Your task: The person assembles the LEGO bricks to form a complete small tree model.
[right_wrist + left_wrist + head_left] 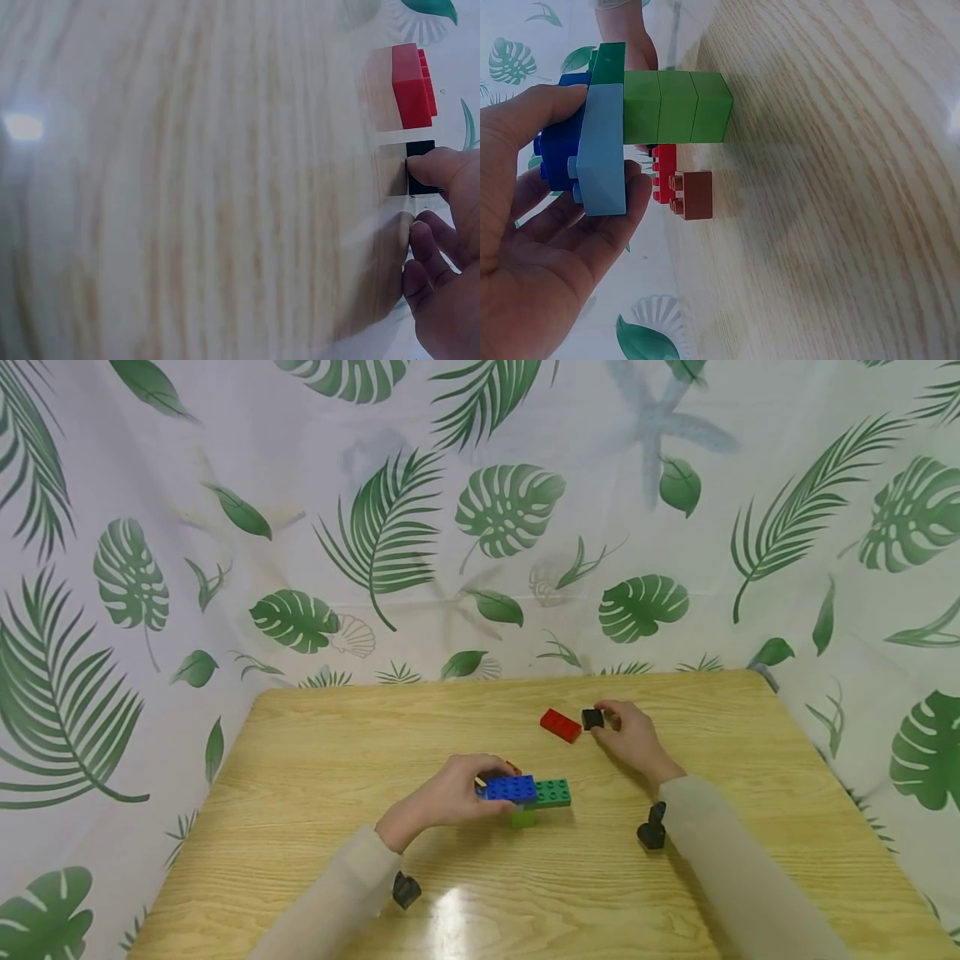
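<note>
My left hand point(453, 789) grips a stack of toy building bricks. On top is a blue brick point(512, 788), with a light blue brick point(604, 150) and a dark green brick point(553, 792) side by side beneath it. A column of light green bricks point(679, 107) forms the base; in the left wrist view the thumb presses the blue brick and the fingers curl round the far side. Farther back, my right hand point(632, 739) pinches a small black brick point(592, 718) at the tabletop. Its thumb covers part of the black brick's near face point(421, 165).
A long red brick point(560, 725) lies just left of the black one. Behind the stack sits a brown brick point(697, 195), mostly hidden in the head view. The wooden table point(337, 735) meets a leaf-print curtain point(420, 635) at the back and sides.
</note>
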A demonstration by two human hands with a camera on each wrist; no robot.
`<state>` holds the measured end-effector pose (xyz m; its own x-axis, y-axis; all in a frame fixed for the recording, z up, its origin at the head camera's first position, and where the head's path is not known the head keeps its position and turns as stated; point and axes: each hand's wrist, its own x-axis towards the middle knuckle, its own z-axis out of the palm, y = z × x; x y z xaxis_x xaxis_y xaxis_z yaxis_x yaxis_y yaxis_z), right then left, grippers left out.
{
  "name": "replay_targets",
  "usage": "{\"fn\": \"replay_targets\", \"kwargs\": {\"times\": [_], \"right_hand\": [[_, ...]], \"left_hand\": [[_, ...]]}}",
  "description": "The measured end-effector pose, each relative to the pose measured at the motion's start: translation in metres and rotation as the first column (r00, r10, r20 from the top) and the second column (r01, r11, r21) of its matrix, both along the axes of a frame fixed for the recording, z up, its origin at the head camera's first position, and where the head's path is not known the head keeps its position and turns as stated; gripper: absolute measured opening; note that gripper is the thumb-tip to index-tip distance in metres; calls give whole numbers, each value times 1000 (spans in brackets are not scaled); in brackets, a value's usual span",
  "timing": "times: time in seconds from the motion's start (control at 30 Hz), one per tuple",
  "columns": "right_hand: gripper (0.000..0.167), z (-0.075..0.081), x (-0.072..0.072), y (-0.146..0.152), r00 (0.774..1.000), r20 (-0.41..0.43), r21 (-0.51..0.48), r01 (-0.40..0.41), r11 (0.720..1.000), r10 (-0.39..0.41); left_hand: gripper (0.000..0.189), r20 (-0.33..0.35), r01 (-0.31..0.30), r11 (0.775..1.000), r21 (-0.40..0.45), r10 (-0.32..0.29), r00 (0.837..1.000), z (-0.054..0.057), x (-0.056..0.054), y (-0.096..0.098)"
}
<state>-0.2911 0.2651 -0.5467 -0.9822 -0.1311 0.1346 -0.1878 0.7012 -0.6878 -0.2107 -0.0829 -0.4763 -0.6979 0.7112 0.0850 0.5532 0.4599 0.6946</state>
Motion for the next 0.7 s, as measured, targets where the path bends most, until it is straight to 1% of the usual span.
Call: {"fn": "replay_targets", "kwargs": {"times": [0.13,0.3,0.43,0.57,0.7], "right_hand": [[46,1,1,0,1000,1,8,4,1000,-4],[44,2,5,1,1000,27,-6,4,1000,-4],[43,7,7,1,999,42,-3,1,1000,0],[43,17,9,-5,999,50,5,1,1000,-1],[42,33,13,-15,998,55,-20,-2,1000,3]], "left_hand": [[41,5,-5,1000,3,5,1000,0,1,0],[41,12,-12,1000,-7,12,1000,-1,1,0],[41,25,-12,1000,-15,12,1000,-1,2,0],[41,27,-14,1000,-14,14,1000,0,2,0],[41,23,-12,1000,-10,12,1000,1,1,0]]}}
